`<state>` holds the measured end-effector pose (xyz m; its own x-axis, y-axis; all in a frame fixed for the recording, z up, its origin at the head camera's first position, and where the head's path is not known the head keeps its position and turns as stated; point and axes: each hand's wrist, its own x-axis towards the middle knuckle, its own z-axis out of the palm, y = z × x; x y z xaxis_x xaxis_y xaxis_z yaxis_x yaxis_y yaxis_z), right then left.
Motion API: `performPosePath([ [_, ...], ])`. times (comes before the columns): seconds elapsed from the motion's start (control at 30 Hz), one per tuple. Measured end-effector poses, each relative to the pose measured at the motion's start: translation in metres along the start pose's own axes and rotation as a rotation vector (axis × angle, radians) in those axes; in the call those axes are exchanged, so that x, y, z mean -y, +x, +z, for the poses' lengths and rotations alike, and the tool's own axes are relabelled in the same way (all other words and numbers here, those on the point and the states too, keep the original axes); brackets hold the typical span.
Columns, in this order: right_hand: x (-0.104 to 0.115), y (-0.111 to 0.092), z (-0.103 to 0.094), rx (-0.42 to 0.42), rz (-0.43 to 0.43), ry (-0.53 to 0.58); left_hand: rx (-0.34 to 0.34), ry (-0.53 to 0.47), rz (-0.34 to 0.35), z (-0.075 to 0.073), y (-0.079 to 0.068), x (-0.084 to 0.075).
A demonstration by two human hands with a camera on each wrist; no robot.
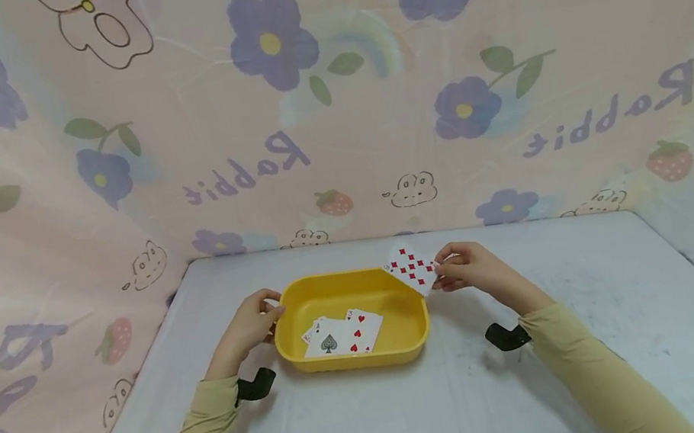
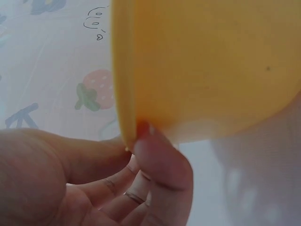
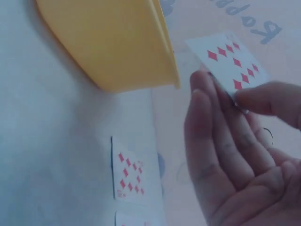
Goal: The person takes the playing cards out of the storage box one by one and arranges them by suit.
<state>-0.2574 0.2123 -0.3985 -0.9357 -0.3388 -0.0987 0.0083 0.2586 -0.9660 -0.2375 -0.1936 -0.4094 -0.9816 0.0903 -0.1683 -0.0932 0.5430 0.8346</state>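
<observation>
A yellow plastic tub (image 1: 358, 358) stands on the white table. My left hand (image 1: 252, 322) pinches its left rim between thumb and finger, and the left wrist view shows the tub wall (image 2: 211, 66) up close. Inside the tub lie several playing cards, among them an ace of spades (image 1: 325, 338) and a heart card (image 1: 364, 328). My right hand (image 1: 468, 271) pinches a playing card (image 1: 410, 269) with red diamonds at its corner, over the tub's right rim. Its face also shows in the right wrist view (image 3: 233, 61), thumb on the near edge.
In the right wrist view another diamond playing card (image 3: 128, 172) lies on the white surface, and part of one more card (image 3: 133, 220) shows at the bottom edge. A patterned cloth (image 1: 357, 114) rises behind the table and on both sides.
</observation>
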Motion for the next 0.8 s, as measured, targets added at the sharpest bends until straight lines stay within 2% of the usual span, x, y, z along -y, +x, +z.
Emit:
performPosePath([
  [0.43, -0.032, -0.028, -0.018, 0.021, 0.093, 0.151, 0.001, -0.011, -0.004, 0.001, 0.0, -0.003],
  [0.8, -0.043, -0.046, -0.026, 0.112, 0.127, 0.188, 0.001, -0.015, -0.008, -0.001, 0.0, -0.002],
])
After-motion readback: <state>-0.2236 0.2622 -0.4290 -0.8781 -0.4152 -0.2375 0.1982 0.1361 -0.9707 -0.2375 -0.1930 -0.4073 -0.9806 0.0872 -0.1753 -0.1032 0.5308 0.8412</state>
